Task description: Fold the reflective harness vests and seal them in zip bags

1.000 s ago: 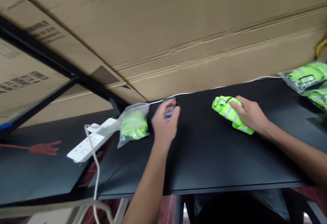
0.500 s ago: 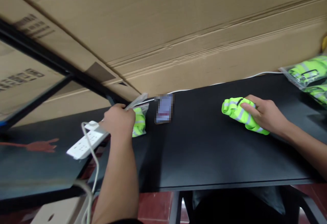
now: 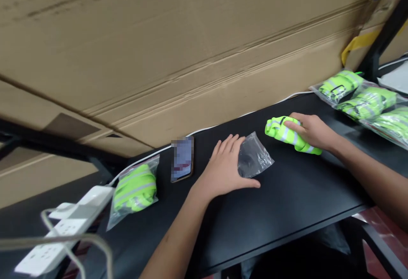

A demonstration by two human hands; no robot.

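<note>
My right hand [image 3: 311, 130] is closed around a folded neon-green reflective strap bundle [image 3: 288, 134] with silver-grey bands and a small black piece at its top. It holds the bundle at the right of the black table, thumb on top. My left hand [image 3: 228, 164] is open, with fingers stretched forward and thumb spread to the side. A clear plastic bag [image 3: 255, 156] lies flat by its fingers and is partly hidden by the hand. A bagged neon-green strap bundle [image 3: 137, 187] rests on the table farther left.
A phone [image 3: 182, 159] lies between that bag and my left hand. Several bagged bundles [image 3: 368, 102] are at the back right. A white power strip [image 3: 63, 228] with grey cables is at the left. Cardboard [image 3: 207, 49] stands behind the black table [image 3: 287, 198].
My left hand has let go of the bagged bundle at the left and moved right to the clear bag. My right hand still holds its strap bundle. The view has turned right.
</note>
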